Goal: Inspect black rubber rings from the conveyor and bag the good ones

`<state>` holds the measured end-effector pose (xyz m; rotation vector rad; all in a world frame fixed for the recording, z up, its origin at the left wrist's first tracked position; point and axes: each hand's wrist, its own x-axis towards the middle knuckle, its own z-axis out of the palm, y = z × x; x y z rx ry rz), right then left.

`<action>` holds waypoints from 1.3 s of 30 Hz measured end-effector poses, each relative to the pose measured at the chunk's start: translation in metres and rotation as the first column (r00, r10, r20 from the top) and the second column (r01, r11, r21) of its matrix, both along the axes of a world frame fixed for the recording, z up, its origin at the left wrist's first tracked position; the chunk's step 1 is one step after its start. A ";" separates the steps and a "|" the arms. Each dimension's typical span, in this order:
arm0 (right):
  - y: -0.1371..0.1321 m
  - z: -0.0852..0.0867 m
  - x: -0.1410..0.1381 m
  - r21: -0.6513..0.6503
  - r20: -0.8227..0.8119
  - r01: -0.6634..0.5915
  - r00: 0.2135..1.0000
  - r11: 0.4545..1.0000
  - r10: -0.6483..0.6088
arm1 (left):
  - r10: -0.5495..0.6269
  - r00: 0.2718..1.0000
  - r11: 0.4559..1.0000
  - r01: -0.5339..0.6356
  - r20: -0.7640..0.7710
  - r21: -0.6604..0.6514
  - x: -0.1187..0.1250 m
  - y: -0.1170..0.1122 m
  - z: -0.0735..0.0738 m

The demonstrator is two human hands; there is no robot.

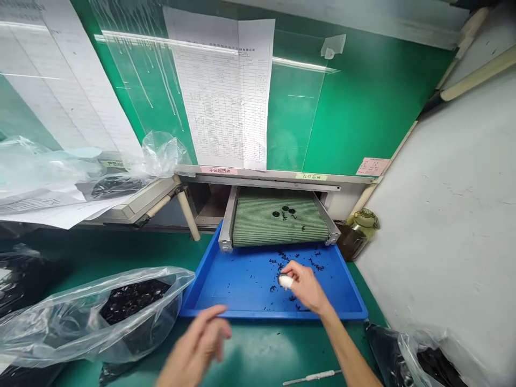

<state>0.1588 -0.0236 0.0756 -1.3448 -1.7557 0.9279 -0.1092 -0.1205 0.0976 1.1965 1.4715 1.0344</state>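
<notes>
The right hand [307, 287] is pinched shut on one small white wad [286, 281], held over the floor of a shallow blue plastic tray [274, 314] among scattered small black pieces [284, 263], too many to count. The blurred left hand [197, 344], fingers loosely open and empty, hangs at the tray's front rim, with bare blue floor beyond it. Three round black discs [276, 213] lie on a green mesh conveyor belt [306, 228] behind the tray.

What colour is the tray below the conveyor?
The plastic tray is bright blue; head view.
</notes>
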 end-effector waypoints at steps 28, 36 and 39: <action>0.219 0.039 0.066 0.218 0.424 -0.022 0.903 0.976 -0.074 | 0.112 0.592 0.919 0.245 0.798 -0.310 0.116 0.036 -0.097; 0.073 0.003 0.007 0.030 0.164 0.034 0.986 0.999 -0.038 | 0.045 0.670 0.976 0.129 0.741 -0.176 0.113 0.055 -0.062; 0.002 -0.017 -0.026 0.003 0.052 -0.029 0.998 1.000 0.029 | 0.009 0.733 0.985 0.112 0.680 -0.133 0.114 0.058 -0.056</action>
